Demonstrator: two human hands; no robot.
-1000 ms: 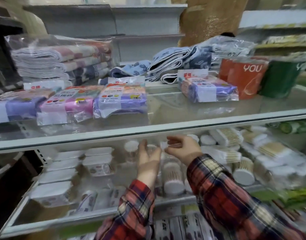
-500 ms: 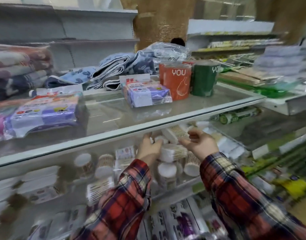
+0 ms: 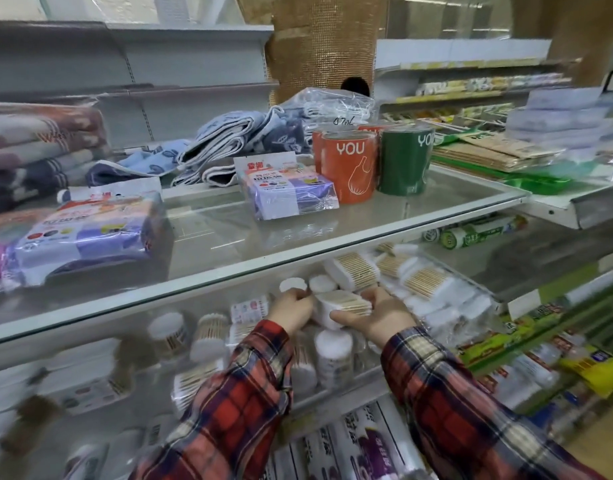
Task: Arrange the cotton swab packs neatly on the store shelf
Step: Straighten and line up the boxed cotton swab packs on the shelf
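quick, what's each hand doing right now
Left hand: grips one end of the cotton swab pack.
Right hand: holds the same pack's other end.

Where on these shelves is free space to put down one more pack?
The upper glass shelf is bare between the purple cloth pack at left and the smaller purple pack by the orange can. The lower shelf around both hands is crowded with cotton swab packs.

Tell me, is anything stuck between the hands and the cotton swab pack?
No. The left hand and right hand already hold the cotton swab pack by its two ends. The glass shelf sits above them, not between.
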